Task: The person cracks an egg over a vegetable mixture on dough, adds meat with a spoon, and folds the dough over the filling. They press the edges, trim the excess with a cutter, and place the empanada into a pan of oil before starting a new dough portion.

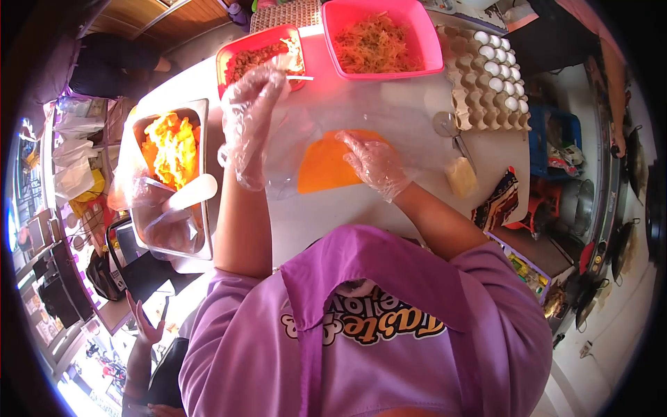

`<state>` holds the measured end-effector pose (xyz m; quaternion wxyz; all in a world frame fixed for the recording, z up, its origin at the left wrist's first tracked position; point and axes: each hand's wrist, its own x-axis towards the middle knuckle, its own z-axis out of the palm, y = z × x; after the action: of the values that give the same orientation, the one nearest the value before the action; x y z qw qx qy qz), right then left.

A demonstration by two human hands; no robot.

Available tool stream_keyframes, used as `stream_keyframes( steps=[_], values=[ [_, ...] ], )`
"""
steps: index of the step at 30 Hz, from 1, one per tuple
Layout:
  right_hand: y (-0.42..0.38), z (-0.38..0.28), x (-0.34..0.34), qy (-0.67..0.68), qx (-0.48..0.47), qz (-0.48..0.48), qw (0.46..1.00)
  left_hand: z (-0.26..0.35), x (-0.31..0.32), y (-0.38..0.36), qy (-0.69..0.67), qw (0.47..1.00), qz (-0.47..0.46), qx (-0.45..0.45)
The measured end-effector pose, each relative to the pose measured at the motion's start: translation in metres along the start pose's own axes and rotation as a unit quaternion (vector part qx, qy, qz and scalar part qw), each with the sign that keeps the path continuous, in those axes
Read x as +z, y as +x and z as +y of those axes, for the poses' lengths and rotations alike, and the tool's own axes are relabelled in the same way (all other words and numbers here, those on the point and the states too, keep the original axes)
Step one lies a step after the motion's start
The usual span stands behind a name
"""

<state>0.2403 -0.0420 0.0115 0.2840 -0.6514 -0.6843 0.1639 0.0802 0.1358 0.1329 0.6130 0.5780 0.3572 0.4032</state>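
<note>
An orange half-round sheet of dough [326, 165] lies on a clear plastic sheet [292, 125] on the table. My right hand [379, 167], in a clear plastic glove, rests on the dough's upper right part, its fingers stretched out. My left hand [249, 125], gloved too, is raised at the near edge of a red tub of chopped brown filling [257, 59]. Its fingers are closed together; whether they hold anything is hard to make out. Beside those fingertips a short white handle [300, 78] shows against the tub.
A pink tub of shredded filling [372, 48] stands at the back. Egg trays [469, 83] with white eggs are at the right, above a yellowish block [460, 178]. At left sits a metal pan [208, 236] with orange dough. Other people stand at the sides.
</note>
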Motion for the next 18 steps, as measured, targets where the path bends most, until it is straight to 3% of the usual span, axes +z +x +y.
stream_keyframes(
  steps=[1,3,5,6,9,11,12,13,15,16,18],
  values=[
    [0.000,0.002,0.001,0.000,-0.001,0.002,1.000,0.011,0.009,0.007,-0.022,1.000,0.016,-0.014],
    [-0.002,0.004,0.005,-0.003,-0.003,0.002,1.000,0.029,0.029,0.031,0.051,0.997,-0.013,0.049],
    [-0.001,0.002,0.003,0.002,0.011,-0.010,1.000,0.043,0.049,0.061,0.234,0.942,-0.122,0.206],
    [-0.001,0.000,0.002,0.008,0.026,-0.022,0.999,0.040,0.053,0.066,0.234,0.943,-0.120,0.206],
    [0.000,-0.002,-0.002,-0.009,0.049,-0.062,0.997,0.028,0.066,0.076,0.446,0.857,-0.146,0.211],
    [0.002,0.003,0.000,0.002,0.021,-0.026,0.999,0.025,0.074,0.085,0.576,0.771,-0.161,0.218],
    [-0.002,0.004,0.002,0.016,-0.003,0.001,1.000,0.031,0.072,0.078,0.547,0.799,-0.204,0.146],
    [-0.006,0.002,0.003,0.019,0.003,0.000,1.000,0.025,0.068,0.063,0.546,0.798,-0.210,0.143],
    [-0.003,0.005,0.005,0.027,0.036,-0.033,0.998,0.001,0.059,0.024,0.342,0.874,-0.282,0.201],
    [0.001,0.011,0.005,0.026,0.035,-0.033,0.998,-0.012,0.055,0.003,0.358,0.866,-0.309,0.161],
    [0.004,0.022,0.009,0.077,0.144,-0.072,0.984,-0.061,0.046,-0.047,0.410,0.844,-0.344,0.042]
  ],
)
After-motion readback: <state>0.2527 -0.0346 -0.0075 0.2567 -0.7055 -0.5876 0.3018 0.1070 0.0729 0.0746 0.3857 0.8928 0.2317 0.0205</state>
